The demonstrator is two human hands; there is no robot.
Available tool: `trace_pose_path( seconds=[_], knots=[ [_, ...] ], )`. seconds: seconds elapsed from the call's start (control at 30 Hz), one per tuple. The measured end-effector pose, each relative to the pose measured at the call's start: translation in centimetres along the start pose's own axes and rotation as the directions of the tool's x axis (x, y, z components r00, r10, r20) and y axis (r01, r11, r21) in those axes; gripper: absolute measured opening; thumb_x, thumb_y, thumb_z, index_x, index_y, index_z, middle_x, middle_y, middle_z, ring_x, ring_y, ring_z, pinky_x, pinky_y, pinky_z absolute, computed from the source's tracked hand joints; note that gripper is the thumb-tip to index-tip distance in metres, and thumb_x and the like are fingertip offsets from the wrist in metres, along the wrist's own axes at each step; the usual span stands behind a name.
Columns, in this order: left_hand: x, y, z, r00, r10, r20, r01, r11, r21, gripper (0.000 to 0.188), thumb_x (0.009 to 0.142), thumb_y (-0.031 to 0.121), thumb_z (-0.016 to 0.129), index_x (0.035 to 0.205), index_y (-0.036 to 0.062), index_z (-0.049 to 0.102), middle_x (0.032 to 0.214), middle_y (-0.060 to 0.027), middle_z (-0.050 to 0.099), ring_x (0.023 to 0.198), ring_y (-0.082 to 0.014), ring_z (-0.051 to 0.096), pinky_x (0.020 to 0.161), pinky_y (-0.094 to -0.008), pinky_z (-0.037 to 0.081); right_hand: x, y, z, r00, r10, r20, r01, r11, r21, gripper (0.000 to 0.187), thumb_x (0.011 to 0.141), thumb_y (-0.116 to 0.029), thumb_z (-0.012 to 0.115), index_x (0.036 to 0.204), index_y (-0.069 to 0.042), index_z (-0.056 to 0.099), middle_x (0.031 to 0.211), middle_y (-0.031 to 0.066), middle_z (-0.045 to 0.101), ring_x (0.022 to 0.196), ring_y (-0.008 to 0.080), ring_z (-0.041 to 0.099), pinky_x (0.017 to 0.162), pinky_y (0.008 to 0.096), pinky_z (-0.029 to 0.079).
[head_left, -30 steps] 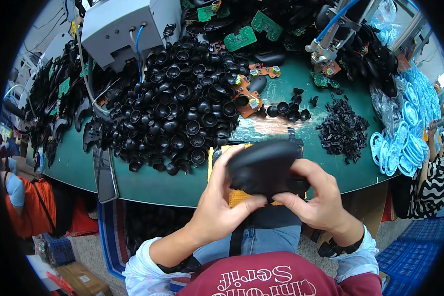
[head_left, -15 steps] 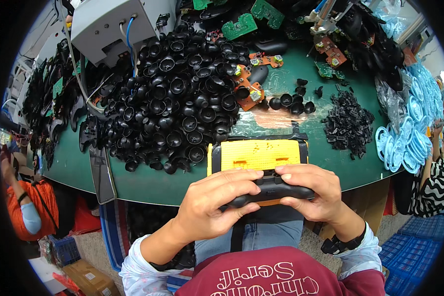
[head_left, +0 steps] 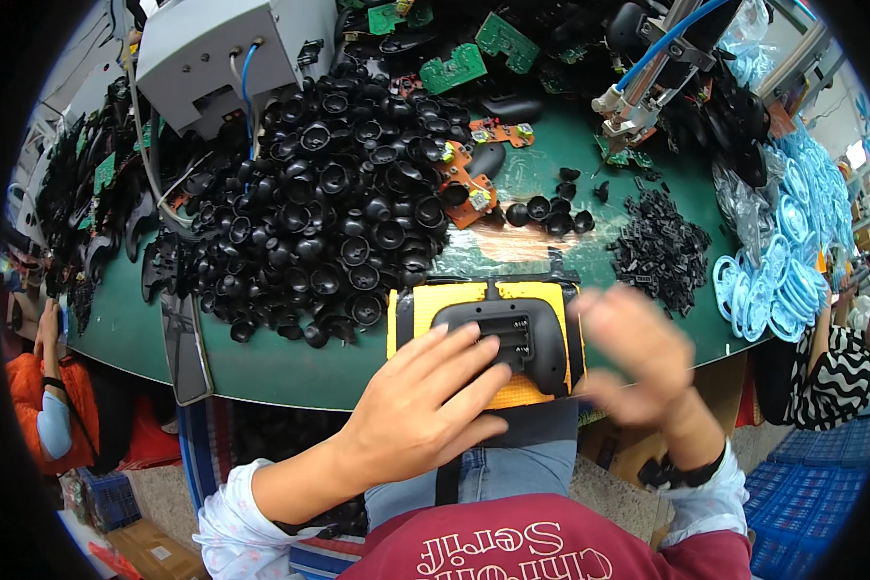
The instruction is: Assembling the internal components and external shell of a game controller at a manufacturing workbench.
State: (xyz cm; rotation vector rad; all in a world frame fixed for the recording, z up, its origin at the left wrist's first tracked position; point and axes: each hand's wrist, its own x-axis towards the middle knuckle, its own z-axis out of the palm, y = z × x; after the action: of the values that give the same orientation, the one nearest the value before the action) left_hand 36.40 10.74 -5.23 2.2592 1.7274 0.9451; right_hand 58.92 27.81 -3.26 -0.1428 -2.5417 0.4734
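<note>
Newly flat: black controller shell [head_left: 548, 348] on yellow pad [head_left: 451, 294], left hand [head_left: 423, 411] loosely spread atop, right hand [head_left: 645, 346] released, blurred.

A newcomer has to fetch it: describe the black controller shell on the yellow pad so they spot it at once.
Start at the green table; at its near edge lies a yellow pad. On that pad sits the black controller shell. Unlike the round black cups heaped to its left, it is broad, with a rectangular battery bay showing.
</note>
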Motion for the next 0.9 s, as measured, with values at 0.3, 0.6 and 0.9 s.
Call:
trace_pose_path(
  seconds=[0.3, 0.6, 0.9],
  knots=[
    [2.2, -0.5, 2.8, 0.994, -0.104, 0.031, 0.095, 0.973, 0.211, 0.063, 0.073, 0.003, 0.066, 0.131, 0.0277, 0.061, 0.145, -0.0172, 0.045, 0.124, -0.0405, 0.049, 0.099, -0.0568, 0.038, 18.1, 2.9, -8.3, 0.831, 0.313, -0.460, 0.031, 0.799, 0.600, 0.051, 0.099, -0.035, 0.057, 0.134, 0.000, 0.047, 0.088, 0.0120, 0.066, 0.087, 0.0250, 0.068, 0.080, 0.0373, 0.057],
    [1.8, -0.4, 3.6, 0.994, -0.107, -0.018, 0.109, 0.984, 0.143, 0.058, 0.076, 0.007, 0.063, 0.130, 0.0273, 0.062, 0.145, -0.0175, 0.045, 0.125, -0.0400, 0.046, 0.097, -0.0573, 0.037, 12.0, 1.1, -10.3, 0.967, -0.224, 0.124, -0.106, 0.090, 0.990, 0.051, 0.099, -0.030, 0.057, 0.143, -0.019, 0.034, 0.087, 0.0086, 0.064, 0.078, 0.0286, 0.066, 0.079, 0.0440, 0.054],
    [1.5, -0.4, 4.0, 0.994, -0.105, -0.028, 0.107, 0.987, 0.123, 0.058, 0.075, 0.009, 0.065, 0.131, 0.0263, 0.061, 0.146, -0.0180, 0.043, 0.128, -0.0402, 0.045, 0.096, -0.0599, 0.036, 9.7, -2.6, -9.9, 0.979, -0.134, 0.157, -0.108, 0.313, 0.944, 0.025, 0.095, -0.011, 0.060, 0.116, 0.000, 0.053, 0.093, 0.0168, 0.067, 0.086, 0.0307, 0.069, 0.082, 0.0379, 0.056]
  ],
)
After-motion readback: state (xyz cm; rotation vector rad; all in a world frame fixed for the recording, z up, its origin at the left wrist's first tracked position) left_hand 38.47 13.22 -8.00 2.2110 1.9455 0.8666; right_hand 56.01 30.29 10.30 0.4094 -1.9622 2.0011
